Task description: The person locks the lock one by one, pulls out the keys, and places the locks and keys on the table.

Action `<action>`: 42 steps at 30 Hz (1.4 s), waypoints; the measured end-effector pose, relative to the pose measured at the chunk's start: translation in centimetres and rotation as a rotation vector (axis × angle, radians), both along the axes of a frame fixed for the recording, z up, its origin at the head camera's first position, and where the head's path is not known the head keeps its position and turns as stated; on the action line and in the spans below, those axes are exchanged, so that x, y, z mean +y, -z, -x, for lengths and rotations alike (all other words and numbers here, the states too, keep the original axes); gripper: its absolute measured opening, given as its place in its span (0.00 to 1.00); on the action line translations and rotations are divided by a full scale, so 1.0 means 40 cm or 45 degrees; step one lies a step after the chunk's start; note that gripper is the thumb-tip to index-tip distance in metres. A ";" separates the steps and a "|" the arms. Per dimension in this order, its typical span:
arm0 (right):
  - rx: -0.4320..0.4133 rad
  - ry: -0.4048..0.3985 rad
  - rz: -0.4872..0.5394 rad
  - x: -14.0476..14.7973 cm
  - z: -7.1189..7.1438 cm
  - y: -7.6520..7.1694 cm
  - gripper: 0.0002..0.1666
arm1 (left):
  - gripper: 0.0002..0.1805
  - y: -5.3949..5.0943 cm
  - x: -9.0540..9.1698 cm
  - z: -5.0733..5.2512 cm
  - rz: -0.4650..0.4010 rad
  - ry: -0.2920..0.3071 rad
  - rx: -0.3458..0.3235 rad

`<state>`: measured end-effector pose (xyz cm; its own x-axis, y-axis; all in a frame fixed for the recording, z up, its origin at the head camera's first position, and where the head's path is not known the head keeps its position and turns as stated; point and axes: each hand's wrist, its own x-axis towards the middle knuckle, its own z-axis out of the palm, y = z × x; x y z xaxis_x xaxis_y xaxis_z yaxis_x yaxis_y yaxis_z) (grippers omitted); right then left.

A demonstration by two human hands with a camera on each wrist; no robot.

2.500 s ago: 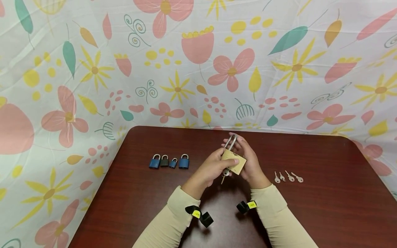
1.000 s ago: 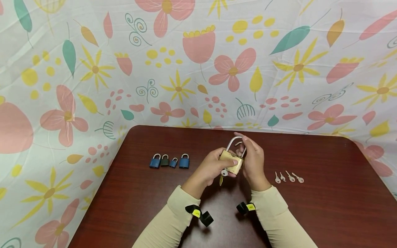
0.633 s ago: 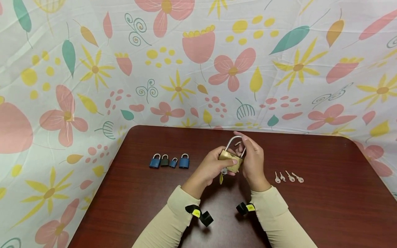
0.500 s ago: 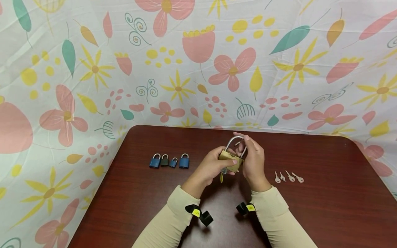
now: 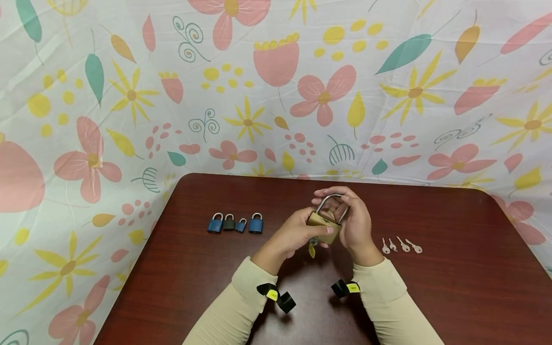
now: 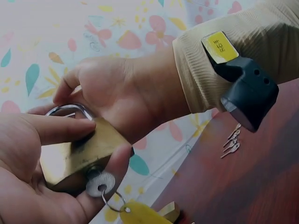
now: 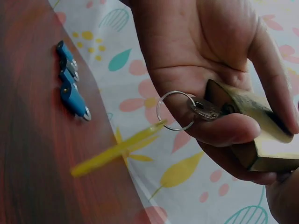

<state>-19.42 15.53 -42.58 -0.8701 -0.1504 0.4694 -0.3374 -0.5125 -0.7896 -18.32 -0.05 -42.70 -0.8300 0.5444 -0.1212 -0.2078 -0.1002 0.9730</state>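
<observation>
My left hand [image 5: 297, 232] grips the body of a brass padlock [image 5: 323, 222], its thumb lying across the front face. A key [image 6: 100, 183] sits in the keyhole at the bottom. From its key ring [image 7: 159, 109] hangs a yellow tag [image 6: 145, 214]. My right hand [image 5: 359, 225] curls its fingers round the silver shackle [image 5: 323, 203] at the top of the padlock. Whether the shackle is locked in the body cannot be told, as the right fingers and their shadow cover part of it.
On the dark red-brown table [image 5: 181, 278], blue padlocks [image 5: 256, 225] and a black padlock [image 5: 229, 224] stand in a row at left. Several loose silver keys [image 5: 404, 246] lie at right. A flowered cloth [image 5: 276, 105] hangs behind.
The padlock has turned and shifted slightly right. The right hand has gone from behind the padlock to the shackle, and its fingers now wrap further round it.
</observation>
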 end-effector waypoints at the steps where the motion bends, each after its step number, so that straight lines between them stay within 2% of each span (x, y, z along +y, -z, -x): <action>1: 0.010 -0.011 -0.003 0.001 -0.001 -0.002 0.29 | 0.17 -0.001 -0.001 -0.001 -0.011 0.016 0.002; 6: -0.010 -0.038 0.033 0.004 -0.007 -0.018 0.27 | 0.15 -0.007 0.000 -0.004 -0.034 0.107 0.059; 8: -0.037 -0.036 0.050 0.002 -0.012 -0.025 0.26 | 0.14 -0.010 0.001 -0.007 -0.032 0.119 0.099; 14: -0.038 0.009 0.103 -0.011 -0.023 -0.039 0.27 | 0.12 -0.024 0.007 -0.020 -0.017 0.077 0.177; 20: -0.044 -0.026 0.228 -0.023 -0.030 -0.047 0.26 | 0.11 -0.039 0.008 -0.034 -0.017 0.043 0.232; 31: -0.123 -0.087 0.315 -0.034 -0.038 -0.049 0.27 | 0.13 -0.051 0.011 -0.047 -0.075 0.007 0.197; 42: -0.158 -0.022 0.286 -0.049 -0.052 -0.049 0.30 | 0.15 -0.061 0.015 -0.056 -0.075 -0.051 0.203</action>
<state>-17.32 13.56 -40.64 -0.9213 -0.0696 0.3826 -0.2348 -0.6846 -0.6900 -16.06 0.54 -40.26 -0.8575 0.5126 0.0448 -0.0462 -0.1634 0.9855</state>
